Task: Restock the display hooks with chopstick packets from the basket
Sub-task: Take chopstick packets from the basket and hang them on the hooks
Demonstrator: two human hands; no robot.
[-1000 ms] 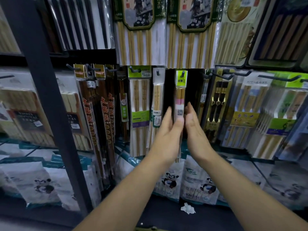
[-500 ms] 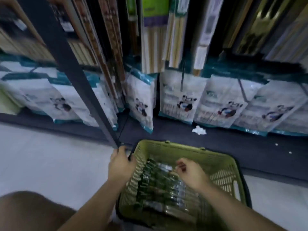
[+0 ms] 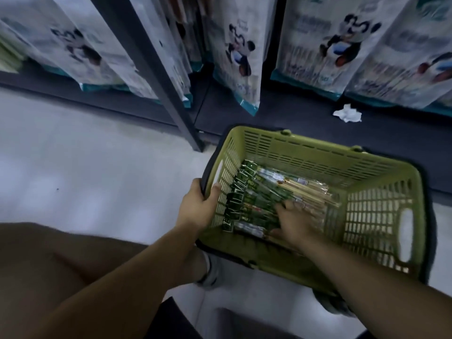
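1. 2 hands are working at a green basket [image 3: 318, 152], which is sitting on the pale floor [image 3: 85, 167] beside a dark shelf base [image 3: 269, 118].
2. Left hand [image 3: 199, 206] is gripping the basket's left rim.
3. Right hand [image 3: 297, 222] is lying on the chopstick packets [image 3: 256, 192] inside the basket. Blur is hiding whether it is pinching 1.
4. Packets are lying flat, green header cards pointing left.
5. Crumpled white paper [image 3: 347, 113] is lying on the shelf base.

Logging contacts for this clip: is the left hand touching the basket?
Touching. The head view shows the left hand gripping the basket at its left rim, with the thumb over the inside wall and the fingers round the outside.
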